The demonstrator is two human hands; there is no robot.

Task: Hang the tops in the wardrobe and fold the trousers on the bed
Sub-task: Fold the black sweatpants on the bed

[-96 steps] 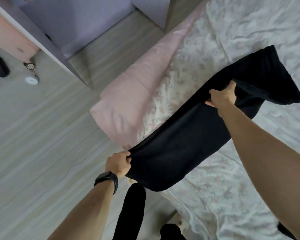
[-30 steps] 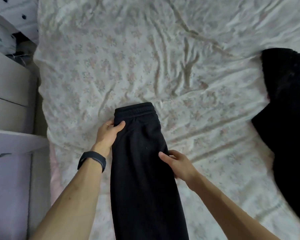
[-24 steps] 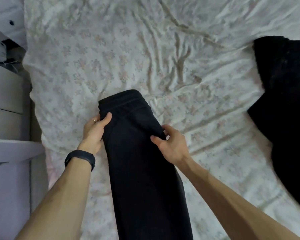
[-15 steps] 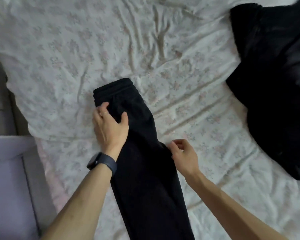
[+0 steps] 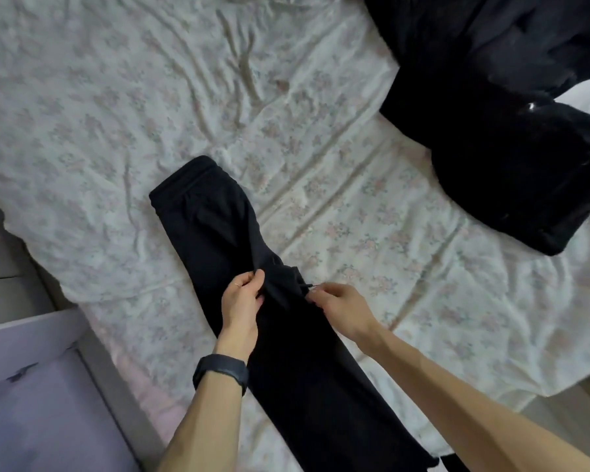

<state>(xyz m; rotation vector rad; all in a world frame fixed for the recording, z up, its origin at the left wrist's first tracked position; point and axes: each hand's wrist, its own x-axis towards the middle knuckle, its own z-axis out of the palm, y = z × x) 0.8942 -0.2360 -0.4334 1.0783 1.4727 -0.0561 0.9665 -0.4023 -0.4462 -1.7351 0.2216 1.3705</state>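
Lying lengthwise on the bed (image 5: 99,107), black trousers (image 5: 215,233) w/ both hands at mid-leg: left hand (image 5: 241,306) pinching a fabric ridge, right hand (image 5: 343,306) pinching the edge. Dark clothes (image 5: 491,131) top right.

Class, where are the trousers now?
Head view: the trousers lie centre-left on the bed, pinched by the left hand and right hand, left of a black heap.

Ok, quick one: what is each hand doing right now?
Left hand: pinching a fold of the black trousers.
Right hand: fingertips pinching the same trousers at their right edge.
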